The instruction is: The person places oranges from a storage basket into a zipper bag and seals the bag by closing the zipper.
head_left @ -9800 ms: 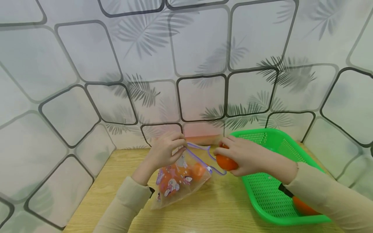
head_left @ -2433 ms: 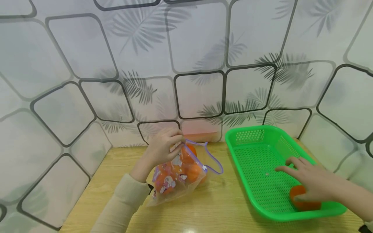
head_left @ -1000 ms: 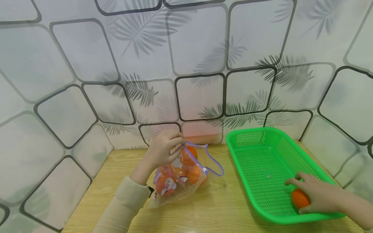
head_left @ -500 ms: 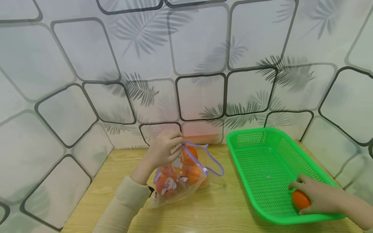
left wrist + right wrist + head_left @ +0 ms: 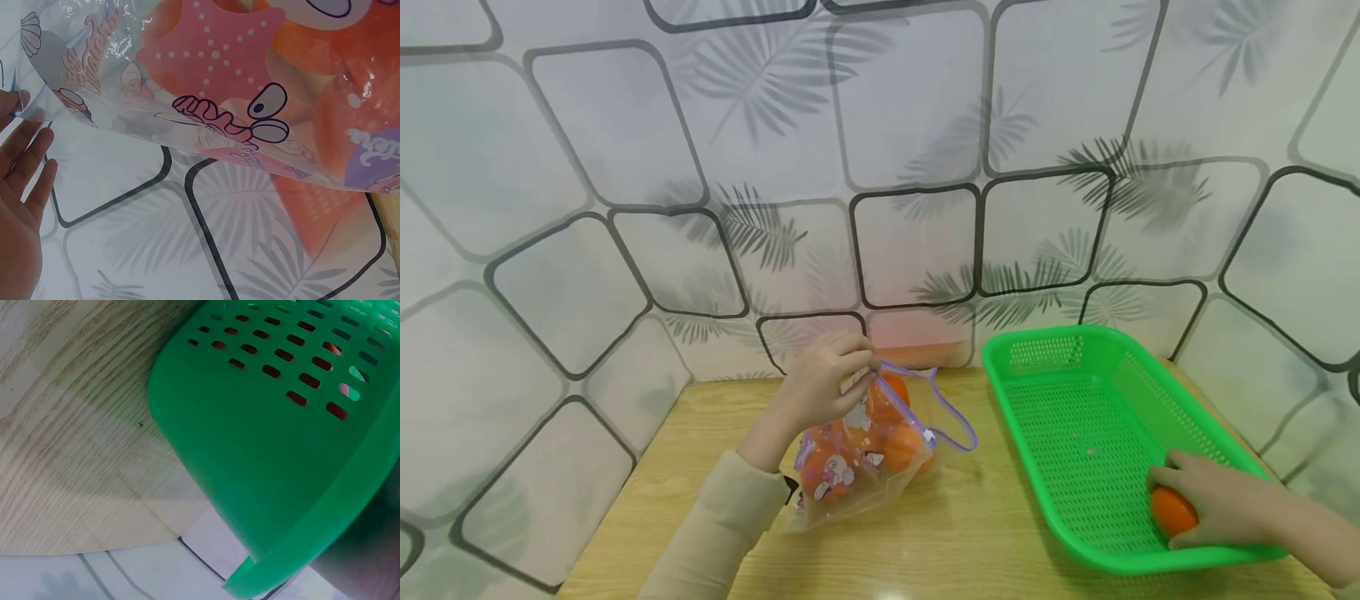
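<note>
Orange fruit (image 5: 1172, 512) in the basket (image 5: 1142, 561), right hand (image 5: 1225, 502) curled round it; bag (image 5: 868, 479) sits well left, left hand (image 5: 823, 380) pinching its mouth.

1. We see the table (image 5: 977, 542) carrying the bag (image 5: 835, 477) on the left and the basket (image 5: 1022, 454) on the right, apart from each other.
2. Inside the bag we find several fruits (image 5: 901, 450); its mouth faces the basket.
3. We place the left grip (image 5: 820, 379) at the bag's upper edge.
4. In the basket's near end we see another fruit (image 5: 1172, 511), with the right grip (image 5: 1228, 500) around its right side.
5. Behind the table and along both sides we have the backdrop (image 5: 917, 250).
</note>
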Demonstrator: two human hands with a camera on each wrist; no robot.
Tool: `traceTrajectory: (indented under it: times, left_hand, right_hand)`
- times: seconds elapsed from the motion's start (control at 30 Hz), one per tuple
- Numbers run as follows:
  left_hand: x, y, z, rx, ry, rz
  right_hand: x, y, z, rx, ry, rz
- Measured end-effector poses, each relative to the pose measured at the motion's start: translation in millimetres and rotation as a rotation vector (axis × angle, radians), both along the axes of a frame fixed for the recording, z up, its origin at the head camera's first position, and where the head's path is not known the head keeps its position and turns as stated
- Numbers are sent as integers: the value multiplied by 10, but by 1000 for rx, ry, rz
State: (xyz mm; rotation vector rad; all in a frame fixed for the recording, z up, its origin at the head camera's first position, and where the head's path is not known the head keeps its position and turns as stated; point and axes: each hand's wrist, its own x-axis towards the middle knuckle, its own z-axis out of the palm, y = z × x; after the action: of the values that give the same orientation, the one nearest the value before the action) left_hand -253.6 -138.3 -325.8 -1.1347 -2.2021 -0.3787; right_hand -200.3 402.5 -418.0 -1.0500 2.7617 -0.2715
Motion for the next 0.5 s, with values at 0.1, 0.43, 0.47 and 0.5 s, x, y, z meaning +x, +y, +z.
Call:
traceTrajectory:
  times: [0.1, 0.43, 0.47, 0.5]
  left_hand:
    - [-7, 2, 8, 1, -1, -3]
    - [-17, 15, 2, -5, 0, -8]
    - [-16, 17, 3, -4, 2, -9]
    - [-15, 19, 4, -3, 4, -10]
  right_hand:
    - [-11, 5, -13, 2, -5, -7]
    - [-19, 18, -41, -12, 27, 8]
    - [-19, 13, -34, -10, 31, 8]
    - [-19, 8, -26, -9, 33, 7]
